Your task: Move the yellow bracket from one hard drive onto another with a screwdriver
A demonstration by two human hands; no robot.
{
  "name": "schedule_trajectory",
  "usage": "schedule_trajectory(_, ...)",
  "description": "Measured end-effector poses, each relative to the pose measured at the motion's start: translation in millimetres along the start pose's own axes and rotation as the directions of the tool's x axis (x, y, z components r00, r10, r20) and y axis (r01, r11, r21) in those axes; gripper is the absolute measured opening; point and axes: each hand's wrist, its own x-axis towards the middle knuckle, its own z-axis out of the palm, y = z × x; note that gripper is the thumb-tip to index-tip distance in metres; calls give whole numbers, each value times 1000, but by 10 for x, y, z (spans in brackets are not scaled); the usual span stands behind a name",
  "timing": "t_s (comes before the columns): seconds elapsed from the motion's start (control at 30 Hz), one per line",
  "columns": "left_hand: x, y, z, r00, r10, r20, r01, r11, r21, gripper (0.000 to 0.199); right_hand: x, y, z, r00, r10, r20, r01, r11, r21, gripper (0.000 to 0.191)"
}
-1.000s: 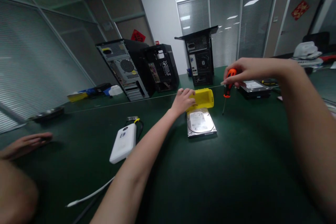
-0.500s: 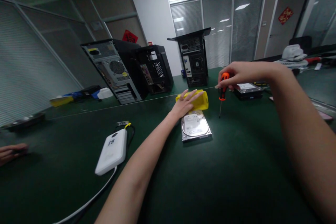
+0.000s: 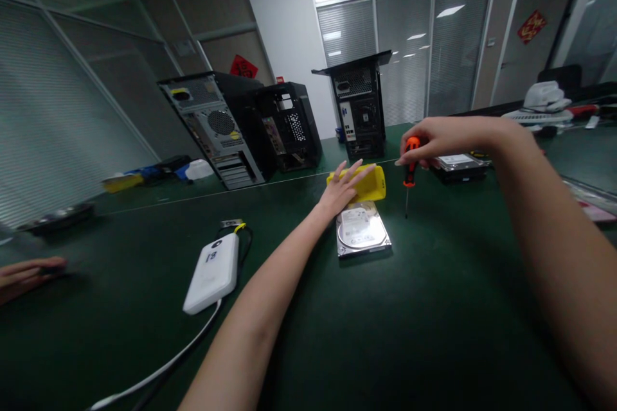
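Gripping a screwdriver [image 3: 409,173], right fingers [image 3: 418,153] over green table [image 3: 434,282], left fingers [image 3: 351,173] spread on yellow case [image 3: 376,183], glass partitions [image 3: 403,45] behind.

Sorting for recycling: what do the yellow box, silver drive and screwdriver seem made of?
Yellow box: probably matte plastic, by its even colour and rounded corners. Silver drive: likely metal, its shiny top catching light. Screwdriver: two-tone handle, perhaps plastic or rubber; straight, thin shaft suggests metal, finish unclear.

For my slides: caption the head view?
Left hand on yellow box by hard drive, right hand holding screwdriver.
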Motion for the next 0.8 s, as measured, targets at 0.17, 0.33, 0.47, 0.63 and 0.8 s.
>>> schedule_trajectory(0.17, -2, 7, 8, 1000, -7, 15, 8, 1000, -26, 40, 9, 7, 4, 1000, 10, -1, -10, 1000, -14, 34)
schedule_trajectory(0.33, -17, 12, 17, 1000, -24, -6, 24, 1000, -2, 48, 23, -11, 16, 1000, -1, 14, 1, 1000, -23, 36)
schedule_trajectory(0.47, -37, -20, 30, 1000, -5, 17, 5, 1000, -5, 47, 24, -16, 23, 1000, 9, 4, -9, 999, -34, 36)
schedule_trajectory(0.63, -88, -49, 97, 1000, 3, 13, -3, 999, -47, 49, 54, -13, 32, 1000, 21, -13, -22, 999, -42, 37)
schedule_trajectory(0.8, -143, -39, 63, 997, -73, -9, 72, 994, -81, 46, 135, -14, 68, 1000, 8, -6, -9, 1000, -19, 35)
